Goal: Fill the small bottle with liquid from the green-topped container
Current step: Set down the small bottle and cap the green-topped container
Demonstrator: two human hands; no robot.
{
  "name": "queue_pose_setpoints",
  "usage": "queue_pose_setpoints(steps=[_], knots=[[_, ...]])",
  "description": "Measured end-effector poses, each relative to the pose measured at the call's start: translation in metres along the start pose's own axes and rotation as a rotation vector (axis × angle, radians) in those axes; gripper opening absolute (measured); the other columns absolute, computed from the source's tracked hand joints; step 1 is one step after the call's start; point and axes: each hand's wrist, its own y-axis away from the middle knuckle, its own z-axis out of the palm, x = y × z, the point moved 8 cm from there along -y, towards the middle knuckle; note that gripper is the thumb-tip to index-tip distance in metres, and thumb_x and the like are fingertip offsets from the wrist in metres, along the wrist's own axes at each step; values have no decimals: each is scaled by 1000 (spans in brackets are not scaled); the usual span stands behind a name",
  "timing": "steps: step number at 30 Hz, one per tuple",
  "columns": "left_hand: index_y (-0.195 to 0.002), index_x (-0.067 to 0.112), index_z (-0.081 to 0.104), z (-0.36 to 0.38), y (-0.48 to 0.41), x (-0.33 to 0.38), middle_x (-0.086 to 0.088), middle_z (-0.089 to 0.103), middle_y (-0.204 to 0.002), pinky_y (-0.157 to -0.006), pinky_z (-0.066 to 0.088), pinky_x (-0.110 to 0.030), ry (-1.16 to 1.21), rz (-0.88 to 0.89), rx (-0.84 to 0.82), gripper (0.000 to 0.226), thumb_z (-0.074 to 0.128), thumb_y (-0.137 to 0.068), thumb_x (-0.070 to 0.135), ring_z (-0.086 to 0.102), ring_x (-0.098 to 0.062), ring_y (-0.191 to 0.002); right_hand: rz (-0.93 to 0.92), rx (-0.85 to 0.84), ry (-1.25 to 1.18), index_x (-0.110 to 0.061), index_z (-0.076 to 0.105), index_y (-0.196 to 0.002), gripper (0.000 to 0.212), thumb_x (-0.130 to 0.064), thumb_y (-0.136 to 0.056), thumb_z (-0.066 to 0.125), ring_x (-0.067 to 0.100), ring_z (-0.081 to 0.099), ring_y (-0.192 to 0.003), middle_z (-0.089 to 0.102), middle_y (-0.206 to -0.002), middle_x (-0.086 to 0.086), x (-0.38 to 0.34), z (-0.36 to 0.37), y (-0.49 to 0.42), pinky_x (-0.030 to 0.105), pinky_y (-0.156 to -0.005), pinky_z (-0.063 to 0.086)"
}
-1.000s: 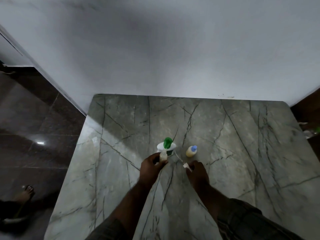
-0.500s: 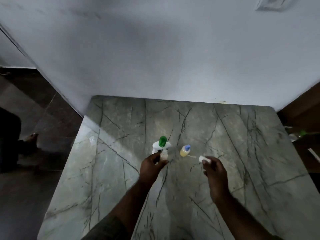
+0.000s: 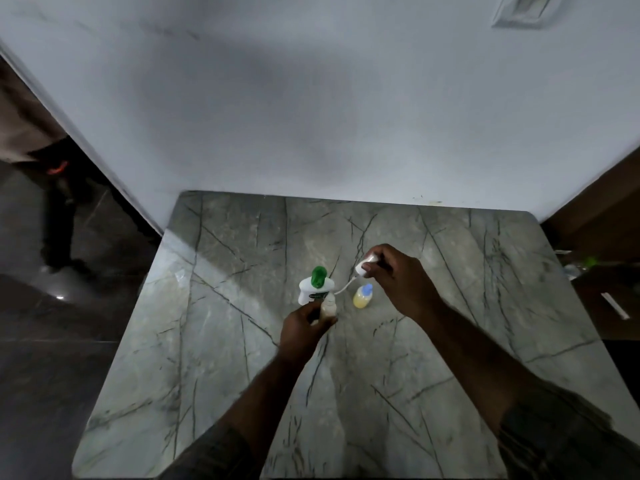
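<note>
My right hand [image 3: 398, 277], pinching the white pump cap [image 3: 364, 267], has lifted from beside the blue-capped bottle [image 3: 362, 297] to above it, while my left hand [image 3: 304, 329] still grips the small bottle [image 3: 328, 305] just before the green-topped container [image 3: 316, 287].

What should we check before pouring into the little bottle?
1. The left hand grips the small bottle: ok.
2. The pump cap is off, pinched in the right hand: ok.
3. The green-topped container stands upright on the table: ok.
4. The container's green top is open: cannot tell.
5. The right hand is free to lift the container: not ok, it holds the pump cap.
</note>
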Motion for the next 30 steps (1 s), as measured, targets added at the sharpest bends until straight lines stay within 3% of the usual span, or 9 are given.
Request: queue_pose_setpoints(steps=[3, 9, 18, 20, 25, 27, 30], knots=[[-108, 22, 74, 2, -1, 1, 11, 74, -92, -71, 45, -9, -6, -1, -3, 30, 79, -79, 29, 67, 0, -85, -38, -42, 46, -20, 63, -99, 13, -31, -93, 63, 0, 69, -82, 74, -89, -7, -5, 7, -6, 21, -74, 55], [-108, 20, 74, 2, -5, 3, 6, 75, -94, -67, 43, -3, -36, 8, 15, 32, 80, -78, 28, 68, -6, -86, -42, -86, 74, -15, 64, -97, 12, -25, -91, 66, -13, 63, -77, 66, -79, -19, -4, 23, -11, 4, -67, 44], [-109, 21, 74, 3, -7, -3, 7, 74, -94, -73, 46, -14, -57, 4, -1, 33, 79, -78, 31, 67, -7, -87, -60, -4, 29, -17, 60, -99, 14, -30, -97, 57, 1, 70, -81, 73, -88, -7, -10, 20, -17, 20, -74, 55], [-111, 21, 73, 4, -8, -3, 7, 74, -96, -72, 45, -11, -58, 2, -4, 34, 79, -79, 30, 66, -7, -88, -76, -22, 30, -16, 60, -99, 13, -29, -97, 57, 2, 69, -81, 73, -88, -6, -10, 23, -17, 22, -75, 56], [-112, 21, 73, 7, -10, -2, 7, 75, -100, -82, 53, -21, -45, 12, -9, 36, 79, -79, 31, 68, -7, -93, -62, -132, 98, -17, 59, -98, 11, -27, -94, 61, 9, 68, -83, 71, -91, -5, 1, 42, -13, 31, -76, 57], [-113, 21, 73, 7, -12, -3, 6, 75, -101, -85, 55, -27, -47, 15, -13, 37, 79, -79, 31, 69, -8, -92, -55, -197, 118, -19, 61, -99, 12, -28, -92, 64, 8, 67, -84, 71, -92, -6, 5, 50, -11, 28, -74, 55], [-113, 21, 73, 8, -12, -8, 3, 75, -101, -87, 56, -32, -34, 8, -21, 36, 79, -78, 27, 69, -12, -93, -32, -302, 153, -22, 64, -104, 15, -26, -89, 67, 1, 63, -83, 70, -97, -8, 6, 60, -9, 14, -69, 47]])
